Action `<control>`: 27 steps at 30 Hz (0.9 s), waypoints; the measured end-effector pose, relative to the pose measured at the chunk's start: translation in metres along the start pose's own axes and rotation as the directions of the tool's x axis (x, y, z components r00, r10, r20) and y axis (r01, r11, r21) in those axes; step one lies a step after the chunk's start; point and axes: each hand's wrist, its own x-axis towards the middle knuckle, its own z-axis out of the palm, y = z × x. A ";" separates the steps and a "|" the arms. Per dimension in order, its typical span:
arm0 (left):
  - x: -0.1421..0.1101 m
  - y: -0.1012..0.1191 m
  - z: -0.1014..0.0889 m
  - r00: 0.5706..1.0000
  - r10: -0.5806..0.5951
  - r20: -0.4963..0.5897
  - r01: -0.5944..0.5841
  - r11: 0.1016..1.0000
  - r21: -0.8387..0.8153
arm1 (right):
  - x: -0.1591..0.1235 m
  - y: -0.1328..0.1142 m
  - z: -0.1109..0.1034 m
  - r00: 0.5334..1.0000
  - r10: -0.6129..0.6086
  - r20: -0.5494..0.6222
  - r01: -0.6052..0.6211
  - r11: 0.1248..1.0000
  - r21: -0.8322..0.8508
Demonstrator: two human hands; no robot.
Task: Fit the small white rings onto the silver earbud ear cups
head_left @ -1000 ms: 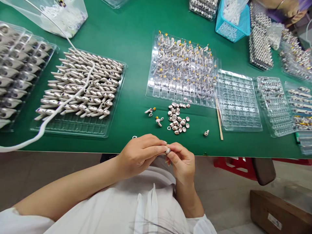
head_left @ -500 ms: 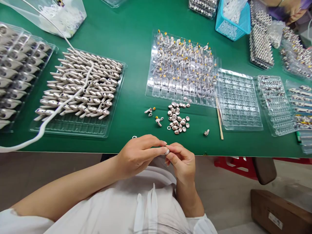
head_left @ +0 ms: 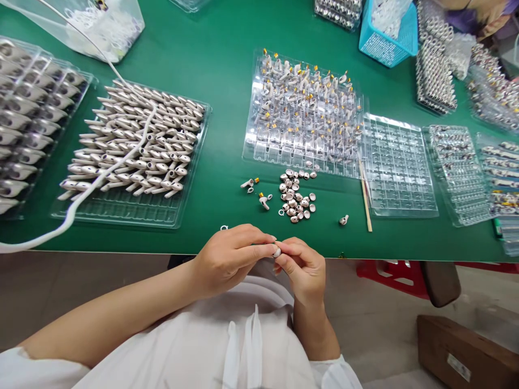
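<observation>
Green flat table [head_left: 211,156] holds a loose pile of small round silvery caps [head_left: 292,204]. Left hand [head_left: 231,259] and right hand [head_left: 306,270] pinch one tiny white part [head_left: 277,252] in a narrow grip.

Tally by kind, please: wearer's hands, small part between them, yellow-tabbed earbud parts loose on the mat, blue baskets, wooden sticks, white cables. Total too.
Hands: 2 (left hand, right hand)
Small part: 1
Loose yellow-tabbed parts: 2
Blue basket: 1
Wooden stick: 1
White cable: 1
Total: 8
</observation>
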 end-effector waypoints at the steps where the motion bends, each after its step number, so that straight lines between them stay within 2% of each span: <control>1: 0.000 0.000 0.000 1.000 -0.001 -0.001 0.001 1.000 -0.003 | 0.000 0.000 0.000 1.000 -0.003 0.001 0.003 1.000 -0.005; 16: -0.001 0.003 0.001 0.999 -0.037 -0.031 0.037 0.999 -0.002 | 0.000 -0.001 0.002 1.000 -0.015 -0.009 0.015 0.999 -0.045; 27: 0.000 0.006 0.001 0.998 -0.056 -0.037 0.056 0.998 -0.013 | 0.001 -0.003 0.000 0.996 -0.084 0.036 0.087 0.992 -0.095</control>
